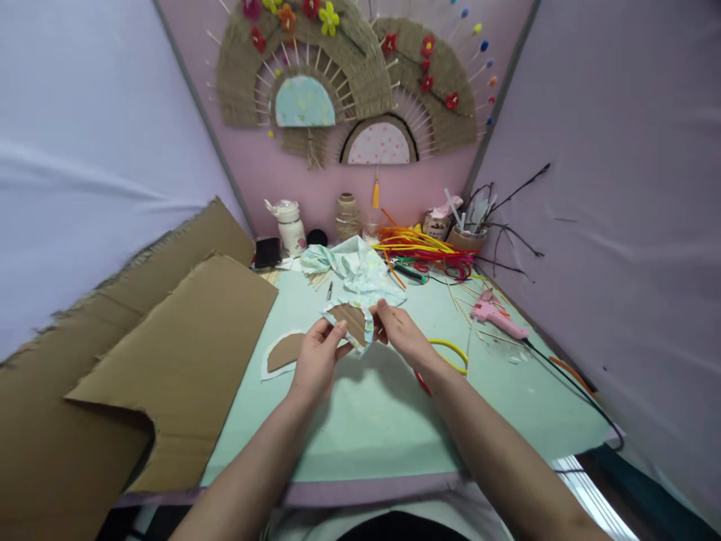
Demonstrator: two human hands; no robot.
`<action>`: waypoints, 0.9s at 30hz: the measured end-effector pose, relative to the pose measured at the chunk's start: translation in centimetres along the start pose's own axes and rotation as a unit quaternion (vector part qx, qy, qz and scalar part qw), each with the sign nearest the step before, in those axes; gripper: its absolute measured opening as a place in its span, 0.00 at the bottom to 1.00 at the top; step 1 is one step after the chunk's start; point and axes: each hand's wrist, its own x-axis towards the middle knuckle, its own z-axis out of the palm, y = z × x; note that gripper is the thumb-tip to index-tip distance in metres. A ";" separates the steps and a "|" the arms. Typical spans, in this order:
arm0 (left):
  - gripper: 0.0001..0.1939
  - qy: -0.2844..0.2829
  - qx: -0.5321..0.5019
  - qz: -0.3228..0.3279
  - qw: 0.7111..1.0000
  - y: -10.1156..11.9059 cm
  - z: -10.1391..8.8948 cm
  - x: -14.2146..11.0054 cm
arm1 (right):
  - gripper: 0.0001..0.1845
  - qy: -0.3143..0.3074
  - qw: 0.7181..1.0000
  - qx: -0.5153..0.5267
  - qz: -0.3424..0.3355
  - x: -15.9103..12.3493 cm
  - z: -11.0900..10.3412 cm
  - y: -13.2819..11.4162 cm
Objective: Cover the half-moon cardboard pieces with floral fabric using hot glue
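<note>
Between my hands, above the table, is a cardboard half-circle (350, 319) with pale patterned fabric folded over its edge. My left hand (321, 349) grips it from the left, thumb on the cardboard face. At its right edge my right hand (399, 330) is closed with thumb and fingers pressed on the fabric rim. A second cardboard half-circle (286, 352) with a white border lies on the table, partly behind my left hand. Beside my right wrist lie scissors with a yellow handle loop (454, 353); my forearm hides part of them.
A pink glue gun (499, 314) lies at the right, its black cord running off the front edge. Crumpled floral fabric (360, 267) and yellow and red pipe cleaners (422, 242) lie at the back. Large cardboard sheets (185, 353) cover the left. A white bottle (290, 229) and twine spool (348, 214) stand behind.
</note>
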 end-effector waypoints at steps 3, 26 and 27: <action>0.19 0.006 -0.005 -0.013 1.000 0.7 -0.3 0.9 | 0.26 0.047 0.999 0.004 -0.011 1.3 1.0 0.1; 0.13 0.059 -0.146 -0.029 0.987 -0.8 -1.9 2.4 | 0.28 0.123 0.991 0.048 -0.004 2.6 4.0 1.0; 0.12 0.066 -0.154 -0.031 0.985 -0.8 -1.9 2.5 | 0.30 0.111 0.992 0.053 -0.001 2.6 3.9 1.1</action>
